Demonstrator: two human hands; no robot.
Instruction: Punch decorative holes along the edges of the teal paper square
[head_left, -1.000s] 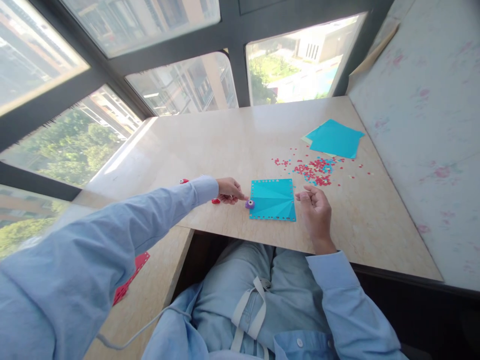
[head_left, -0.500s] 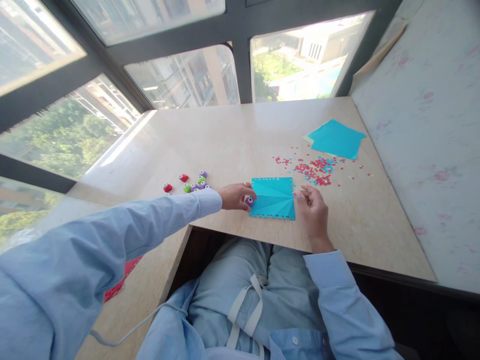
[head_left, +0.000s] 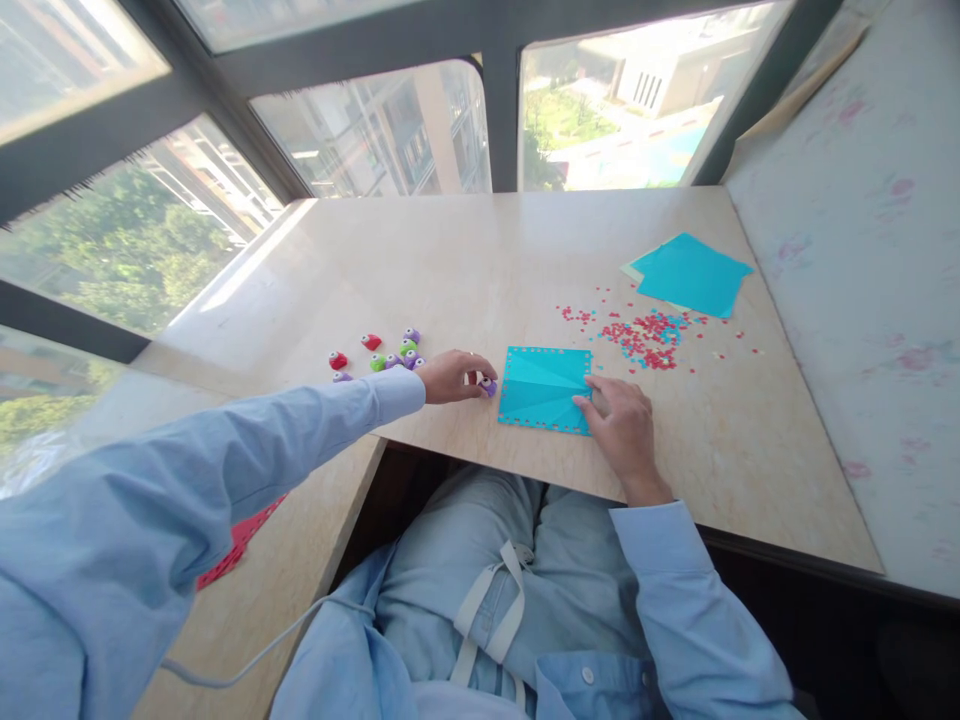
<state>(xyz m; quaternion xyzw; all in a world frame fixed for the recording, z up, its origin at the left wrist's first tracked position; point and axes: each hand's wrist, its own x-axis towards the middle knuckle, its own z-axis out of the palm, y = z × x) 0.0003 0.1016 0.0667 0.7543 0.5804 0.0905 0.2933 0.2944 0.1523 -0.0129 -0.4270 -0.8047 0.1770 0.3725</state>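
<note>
A blue square sheet of paper [head_left: 544, 388] with fan-like creases lies on the table in front of me, small holes punched along several of its edges. Just left of the sheet, my left hand [head_left: 454, 378] has its fingers closed around a small purple paper punch [head_left: 488, 387] with an eye-like white dot. The punch is apart from the paper's left edge. On the opposite side, my right hand [head_left: 624, 425] grips the sheet's right edge, thumb on top; its other fingers are partly hidden.
Several small red, green and purple punches [head_left: 371, 342] stand beyond my left forearm. Red and blue confetti [head_left: 649, 340] is scattered behind my right hand. More blue sheets [head_left: 694, 275] lie at the back right. Red punched paper [head_left: 238, 545] is partly under my left sleeve.
My left hand has drawn the purple punch leftward off the paper's left edge. My right hand's thumb and fingers have moved in onto the sheet's right edge. The view has shifted slightly.
</note>
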